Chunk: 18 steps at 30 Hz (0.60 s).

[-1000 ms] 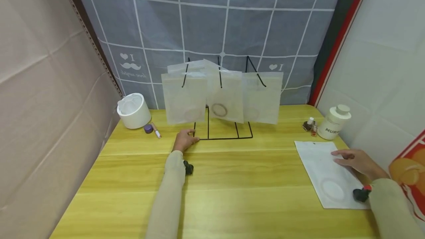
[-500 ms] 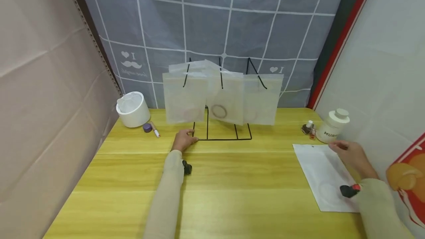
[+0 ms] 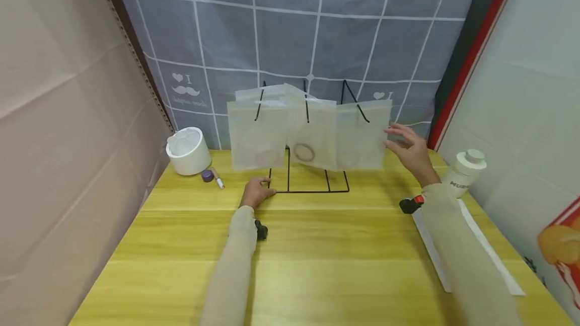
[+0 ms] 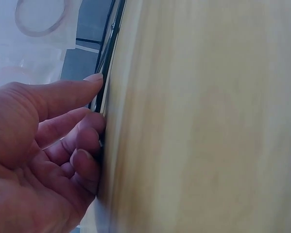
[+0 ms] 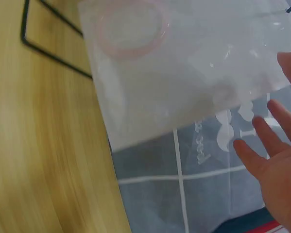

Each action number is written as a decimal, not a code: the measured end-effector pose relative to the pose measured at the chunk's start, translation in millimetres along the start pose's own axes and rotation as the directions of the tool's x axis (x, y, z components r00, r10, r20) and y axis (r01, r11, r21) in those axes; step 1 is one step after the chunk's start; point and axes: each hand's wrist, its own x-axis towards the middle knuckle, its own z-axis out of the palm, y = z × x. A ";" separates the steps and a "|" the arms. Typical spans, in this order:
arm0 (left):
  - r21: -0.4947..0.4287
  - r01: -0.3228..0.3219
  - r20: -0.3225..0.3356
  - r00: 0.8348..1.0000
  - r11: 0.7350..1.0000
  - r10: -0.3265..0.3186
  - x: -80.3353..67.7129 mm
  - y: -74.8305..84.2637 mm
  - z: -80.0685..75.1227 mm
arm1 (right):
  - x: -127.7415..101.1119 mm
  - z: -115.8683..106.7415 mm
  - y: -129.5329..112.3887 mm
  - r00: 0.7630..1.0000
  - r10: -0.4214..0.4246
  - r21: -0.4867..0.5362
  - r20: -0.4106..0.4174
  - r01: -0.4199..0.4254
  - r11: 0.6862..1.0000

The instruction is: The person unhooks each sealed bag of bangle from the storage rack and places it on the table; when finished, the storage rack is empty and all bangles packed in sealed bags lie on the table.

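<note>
A black wire rack [image 3: 290,190] stands at the back of the yellow table [image 3: 326,260], and three frosted bags hang from it. My left hand [image 3: 258,192] rests on the rack's front left corner; in the left wrist view its fingertips [image 4: 94,121] touch the wire base [image 4: 108,58]. My right hand [image 3: 408,147] is raised with fingers spread, just right of the right-hand bag [image 3: 362,137] and holding nothing. The right wrist view shows that bag [image 5: 184,73] with a pink ring [image 5: 130,29] inside, and my open fingers [image 5: 266,145] beside its edge. The middle bag [image 3: 312,140] holds a ring.
A flat white bag [image 3: 487,253] lies on the table at the right, partly under my right arm. A white bottle [image 3: 466,170] stands at the back right. At the back left are a white cup [image 3: 186,150], a purple cap [image 3: 207,175] and a small pen [image 3: 218,180].
My right hand has lifted off the flat bag on the table and moved up and left to the right-hand hanging bag. The left hand has stayed on the rack's base.
</note>
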 end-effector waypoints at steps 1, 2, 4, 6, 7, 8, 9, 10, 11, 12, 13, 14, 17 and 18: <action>-0.011 -0.002 -0.001 1.000 1.000 0.002 0.1 0.7 1.5 | 1.6 3.9 -2.3 1.000 -0.008 0.033 -0.005 0.008 0.999; -0.017 -0.006 -0.001 1.000 1.000 0.006 0.3 1.3 2.9 | 2.2 7.6 -4.2 1.000 -0.009 0.062 -0.019 0.010 0.998; -0.020 -0.013 0.003 1.000 1.000 0.013 0.9 2.1 5.6 | 2.2 13.6 -3.5 0.999 -0.015 0.107 -0.041 0.020 0.994; -0.016 -0.011 0.006 1.000 1.000 0.011 1.9 2.0 7.6 | 1.4 18.6 -1.6 0.999 -0.026 0.128 -0.047 0.032 0.991; -0.012 -0.005 0.004 1.000 1.000 0.006 2.3 1.9 8.1 | 1.2 21.1 -0.7 0.998 -0.034 0.129 -0.046 0.040 0.991; -0.007 -0.002 0.002 1.000 1.000 0.002 2.2 1.9 8.3 | 0.8 23.4 -0.8 0.998 -0.037 0.122 -0.044 0.042 0.992; -0.005 0.002 -0.001 1.000 1.000 -0.002 2.0 2.0 8.3 | 0.9 25.6 -0.5 0.998 -0.044 0.122 -0.040 0.049 0.991; -0.004 0.004 -0.004 1.000 1.000 -0.004 1.6 2.2 7.9 | 1.2 27.5 -0.5 0.998 -0.049 0.121 -0.037 0.053 0.991; -0.006 0.007 -0.006 1.000 1.000 -0.007 1.0 2.3 7.1 | 1.6 29.4 -1.0 0.998 -0.048 0.116 -0.038 0.053 0.992; -0.009 0.007 -0.006 1.000 1.000 -0.007 0.1 2.6 6.2 | 1.9 31.1 -1.8 0.998 -0.048 0.111 -0.040 0.052 0.992; -0.010 0.002 -0.008 1.000 1.000 -0.003 -0.8 3.1 5.0 | 2.1 32.7 -2.6 0.998 -0.044 0.101 -0.045 0.049 0.994; -0.012 0.000 -0.009 1.000 1.000 0.000 -1.6 3.4 3.9 | 2.1 34.1 -3.8 0.998 -0.042 0.092 -0.050 0.046 0.995; -0.012 0.001 -0.009 1.000 1.000 -0.001 -2.7 2.3 1.0 | 2.7 38.1 -6.4 0.997 -0.053 0.059 -0.061 0.057 0.997; -0.010 0.001 -0.010 1.000 1.000 -0.001 -2.9 1.7 0.3 | 2.7 39.3 -6.7 0.996 -0.060 0.051 -0.064 0.063 0.997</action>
